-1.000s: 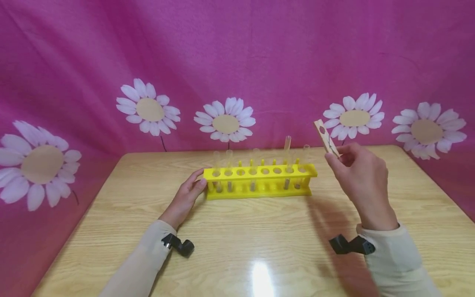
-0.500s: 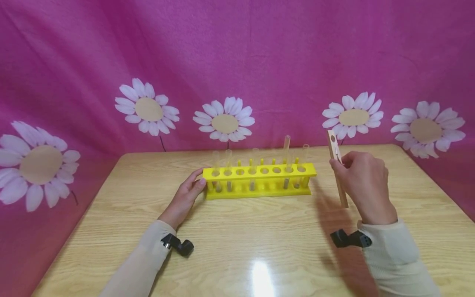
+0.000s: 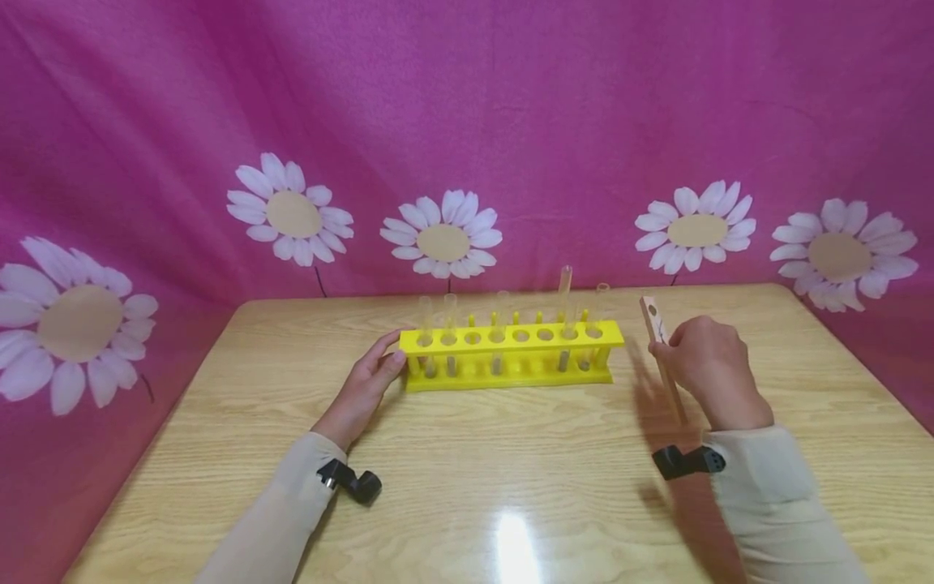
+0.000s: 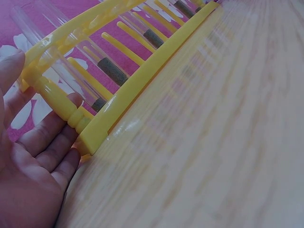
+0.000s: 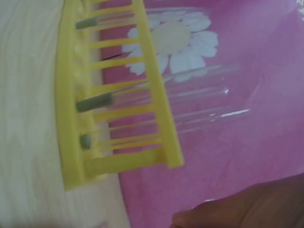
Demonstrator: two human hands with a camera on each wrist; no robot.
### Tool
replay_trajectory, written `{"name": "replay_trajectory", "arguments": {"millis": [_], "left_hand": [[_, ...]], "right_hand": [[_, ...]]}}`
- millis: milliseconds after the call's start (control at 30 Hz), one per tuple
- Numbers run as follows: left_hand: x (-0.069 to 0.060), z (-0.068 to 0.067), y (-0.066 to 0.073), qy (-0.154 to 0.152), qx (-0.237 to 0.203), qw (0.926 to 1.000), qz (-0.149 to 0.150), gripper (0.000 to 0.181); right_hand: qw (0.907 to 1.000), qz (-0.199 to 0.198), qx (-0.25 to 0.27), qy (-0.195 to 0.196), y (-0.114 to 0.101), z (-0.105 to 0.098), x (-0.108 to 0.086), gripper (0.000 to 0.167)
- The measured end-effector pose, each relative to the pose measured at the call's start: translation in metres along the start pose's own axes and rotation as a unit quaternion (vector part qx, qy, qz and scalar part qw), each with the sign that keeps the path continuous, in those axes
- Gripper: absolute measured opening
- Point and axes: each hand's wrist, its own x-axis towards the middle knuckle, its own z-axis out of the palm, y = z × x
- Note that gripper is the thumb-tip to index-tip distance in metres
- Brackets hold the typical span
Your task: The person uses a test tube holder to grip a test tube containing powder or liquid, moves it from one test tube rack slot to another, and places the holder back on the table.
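Observation:
A yellow test tube rack (image 3: 485,350) stands upright on the table. Several clear test tubes (image 3: 566,281) sit in its holes, with dark grey-green material (image 4: 111,71) at their bottoms. My left hand (image 3: 361,393) holds the rack's left end, its fingers around the end post (image 4: 54,97) and the thumb by the top bar. To the right of the rack, my right hand (image 3: 711,373) pinches a long wooden test tube holder (image 3: 652,320) between thumb and fingers. The holder leans, its holed end up and its lower end close to the tabletop; whether it touches is unclear.
The light wood table (image 3: 438,478) ends at the back against a pink cloth (image 3: 554,162) printed with white daisies. Black wrist cameras (image 3: 353,483) sit on both sleeves. One tube stands taller than the others near the rack's right end.
My right hand has turned the wooden holder from tilted left to nearly upright, then lowered it toward the table. The left hand and the rack have stayed put.

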Motion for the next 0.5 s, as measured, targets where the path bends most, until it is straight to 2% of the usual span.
{"name": "replay_trajectory", "arguments": {"millis": [267,500], "left_hand": [[0.0,0.0,-0.001,0.001,-0.004,1.0,-0.006,0.058],[0.0,0.0,-0.003,0.003,-0.005,1.0,0.005,0.055]], "right_hand": [[0.9992,-0.01,-0.004,-0.038,0.012,0.011,0.007,0.03],[0.9981,-0.018,-0.018,-0.056,0.017,0.019,0.01,0.028]]}}
